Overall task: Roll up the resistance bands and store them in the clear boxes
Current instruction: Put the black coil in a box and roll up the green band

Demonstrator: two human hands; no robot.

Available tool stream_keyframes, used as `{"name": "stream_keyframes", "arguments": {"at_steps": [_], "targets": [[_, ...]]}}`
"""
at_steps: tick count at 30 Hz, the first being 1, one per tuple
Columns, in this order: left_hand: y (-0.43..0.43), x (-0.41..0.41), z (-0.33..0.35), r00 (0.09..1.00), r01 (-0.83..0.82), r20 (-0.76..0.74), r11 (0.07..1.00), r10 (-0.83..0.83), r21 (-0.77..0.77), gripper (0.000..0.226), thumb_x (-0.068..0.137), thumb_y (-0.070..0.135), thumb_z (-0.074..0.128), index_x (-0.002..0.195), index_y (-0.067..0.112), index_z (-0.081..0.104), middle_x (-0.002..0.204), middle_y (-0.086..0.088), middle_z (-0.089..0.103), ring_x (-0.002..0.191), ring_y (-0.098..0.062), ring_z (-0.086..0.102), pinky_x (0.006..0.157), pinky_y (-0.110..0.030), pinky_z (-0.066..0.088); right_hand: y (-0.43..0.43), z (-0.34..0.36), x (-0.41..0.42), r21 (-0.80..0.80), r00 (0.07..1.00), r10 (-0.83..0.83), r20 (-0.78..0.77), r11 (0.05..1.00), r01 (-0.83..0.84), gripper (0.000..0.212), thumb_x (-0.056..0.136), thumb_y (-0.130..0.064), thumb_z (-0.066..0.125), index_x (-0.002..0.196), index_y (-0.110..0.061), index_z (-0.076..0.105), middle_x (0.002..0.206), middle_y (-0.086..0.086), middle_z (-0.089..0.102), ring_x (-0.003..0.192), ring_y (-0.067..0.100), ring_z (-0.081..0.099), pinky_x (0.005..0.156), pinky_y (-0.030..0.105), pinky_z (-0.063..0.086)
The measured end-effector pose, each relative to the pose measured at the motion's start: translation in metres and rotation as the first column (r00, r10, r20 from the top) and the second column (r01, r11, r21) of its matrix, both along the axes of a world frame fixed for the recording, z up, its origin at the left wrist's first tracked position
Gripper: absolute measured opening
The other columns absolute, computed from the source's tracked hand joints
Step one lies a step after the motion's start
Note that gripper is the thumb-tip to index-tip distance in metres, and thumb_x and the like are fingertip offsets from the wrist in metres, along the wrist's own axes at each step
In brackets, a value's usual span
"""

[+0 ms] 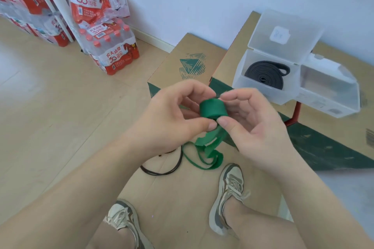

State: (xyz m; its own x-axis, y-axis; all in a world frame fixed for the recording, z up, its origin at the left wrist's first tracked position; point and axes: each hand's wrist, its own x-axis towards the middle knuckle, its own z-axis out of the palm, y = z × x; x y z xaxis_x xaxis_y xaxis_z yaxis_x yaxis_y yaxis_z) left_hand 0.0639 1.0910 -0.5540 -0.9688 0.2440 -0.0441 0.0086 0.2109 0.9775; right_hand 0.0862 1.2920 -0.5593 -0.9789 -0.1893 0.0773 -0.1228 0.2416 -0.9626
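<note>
A green resistance band (212, 109) is partly wound into a tight roll between my two hands, and its loose tail hangs down toward the floor. My left hand (174, 115) pinches the roll from the left with thumb and fingers. My right hand (253, 121) pinches it from the right, thumb under the roll. To the right, a clear box (238, 81) stands with its lid up and holds a coiled black band (263, 76). A second clear box (332, 95) sits open beside it. A thin dark band (162, 170) lies on the cardboard below my hands.
Both boxes stand on a large cardboard carton (238, 46); a smaller carton (188, 60) sits to its left. Shrink-wrapped packs of water bottles (113, 52) are stacked at the back left by the wall. My feet in grey sneakers (228, 196) rest on flattened cardboard (176, 194).
</note>
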Motion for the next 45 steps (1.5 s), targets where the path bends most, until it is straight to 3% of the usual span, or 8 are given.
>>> {"name": "stream_keyframes", "arguments": {"at_steps": [9,14,18,24,27,32,39,45], "targets": [[0.01,0.001,0.019,0.983,-0.158,0.168,0.828,0.078,0.538,0.043,0.067,0.003,0.087,0.103,0.018,0.069,0.096,-0.003,0.074,0.091,-0.022,0.072,0.075,-0.032,0.061,-0.014,0.029,-0.003,-0.325,0.996,-0.085,-0.011,0.942,0.077,0.034,0.092,0.007,0.063,0.115,-0.018,0.072,0.116,-0.003,0.078,0.109,0.011,0.073,0.093,0.024,0.056],[0.006,-0.007,0.004,0.991,-0.13,-0.026,0.988,0.133,0.078,0.039,0.078,0.003,0.086,0.106,0.022,0.066,0.103,0.01,0.074,0.098,-0.01,0.073,0.086,-0.03,0.061,-0.018,-0.005,-0.015,-0.039,0.986,-0.104,-0.133,0.994,0.099,0.043,0.097,0.014,0.058,0.113,-0.021,0.077,0.116,0.0,0.073,0.115,0.017,0.068,0.097,0.022,0.051],[0.008,-0.011,-0.007,0.959,-0.119,-0.283,0.937,0.023,-0.327,0.044,0.078,0.009,0.079,0.11,0.035,0.063,0.102,0.023,0.069,0.097,0.0,0.068,0.084,-0.029,0.058,-0.023,-0.016,-0.028,0.183,0.983,0.04,-0.177,0.983,-0.007,0.043,0.094,0.018,0.055,0.105,-0.014,0.08,0.117,0.0,0.068,0.115,0.013,0.065,0.096,0.017,0.05],[0.002,-0.02,-0.003,0.98,-0.186,0.075,0.982,0.184,0.019,0.045,0.07,-0.008,0.088,0.096,0.023,0.069,0.09,0.007,0.077,0.082,-0.011,0.077,0.073,-0.019,0.06,-0.019,-0.016,-0.043,-0.064,1.0,-0.014,-0.014,0.998,0.013,0.03,0.089,0.01,0.071,0.104,-0.015,0.078,0.107,0.003,0.077,0.106,0.018,0.073,0.094,0.034,0.059],[0.001,-0.02,0.004,0.968,-0.234,0.139,0.948,0.207,0.216,0.042,0.066,0.0,0.092,0.096,0.018,0.068,0.094,-0.002,0.077,0.091,-0.021,0.076,0.076,-0.029,0.062,-0.011,-0.008,-0.045,-0.362,0.989,-0.079,0.124,0.925,0.119,0.026,0.081,0.007,0.079,0.102,-0.007,0.07,0.111,0.011,0.078,0.104,0.023,0.076,0.09,0.032,0.061],[0.006,-0.018,0.004,0.955,-0.292,0.184,0.858,0.234,0.423,0.043,0.062,0.007,0.084,0.1,0.015,0.067,0.092,0.003,0.077,0.089,-0.017,0.075,0.074,-0.024,0.059,-0.016,-0.014,-0.043,-0.449,0.988,-0.058,0.146,0.885,0.119,0.031,0.081,0.003,0.076,0.106,-0.014,0.077,0.111,0.013,0.079,0.104,0.021,0.075,0.093,0.035,0.06],[0.01,-0.02,-0.009,0.964,-0.225,-0.173,0.967,0.203,-0.122,0.025,0.079,0.015,0.088,0.097,0.023,0.071,0.105,0.014,0.076,0.1,-0.007,0.073,0.09,-0.027,0.06,-0.009,-0.011,-0.038,-0.021,0.995,-0.103,-0.002,0.994,0.103,0.04,0.094,0.009,0.066,0.108,-0.027,0.076,0.11,-0.012,0.077,0.11,0.012,0.072,0.095,0.025,0.056],[0.013,-0.017,-0.004,0.977,-0.206,-0.04,0.977,0.208,0.052,0.037,0.081,0.001,0.083,0.101,0.031,0.075,0.099,0.012,0.079,0.092,-0.008,0.077,0.086,-0.023,0.06,-0.008,0.0,-0.037,-0.006,0.996,-0.09,-0.01,0.996,0.09,0.036,0.093,0.007,0.069,0.108,-0.025,0.074,0.108,-0.011,0.077,0.108,0.011,0.072,0.095,0.022,0.055]]}}
